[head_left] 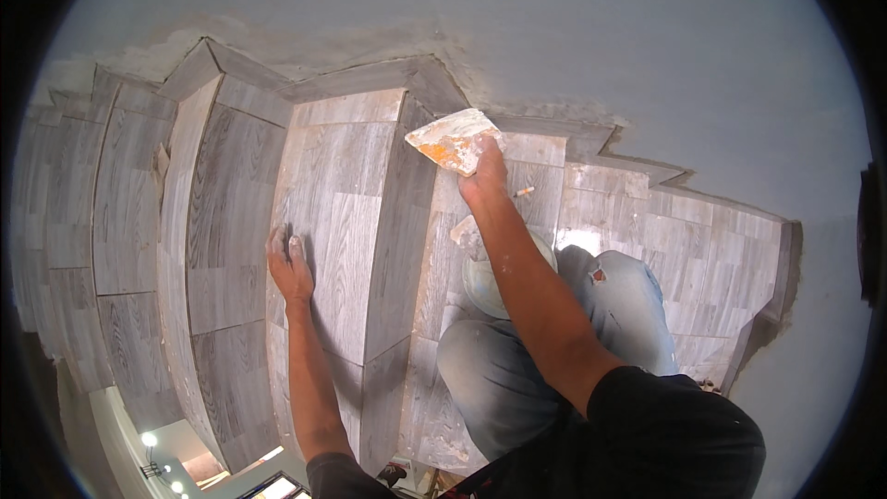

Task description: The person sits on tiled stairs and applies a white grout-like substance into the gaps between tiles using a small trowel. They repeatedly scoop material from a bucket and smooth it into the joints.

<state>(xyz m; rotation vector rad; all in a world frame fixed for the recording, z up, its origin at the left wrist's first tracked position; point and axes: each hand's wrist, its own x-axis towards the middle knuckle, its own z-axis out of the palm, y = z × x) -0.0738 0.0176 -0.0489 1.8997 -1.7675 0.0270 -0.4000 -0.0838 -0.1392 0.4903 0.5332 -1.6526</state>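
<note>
My right hand (487, 176) grips a flat, four-sided spreader (453, 139), orange beneath a crust of white paste. Its edge is close to the skirting tiles (432, 83) where the stairs meet the wall; whether it touches them I cannot tell. On the left, my left hand (291, 270) lies with fingers stretched out on a grey wood-look stair tile (337, 162), near the step's edge. Beside my right wrist shows a small white stick with an orange end, like a cigarette (525, 191); what supports it is unclear. A pale bucket (482, 290) stands by my knees, partly hidden by my right forearm.
Tiled steps (231, 203) run off to the left, and a tiled floor (702, 249) spreads to the right. The grey wall (601, 28) borders them, with rough paste along the skirting. A pale lump (467, 233) is at the bucket's rim. Lights (150, 440) show at lower left.
</note>
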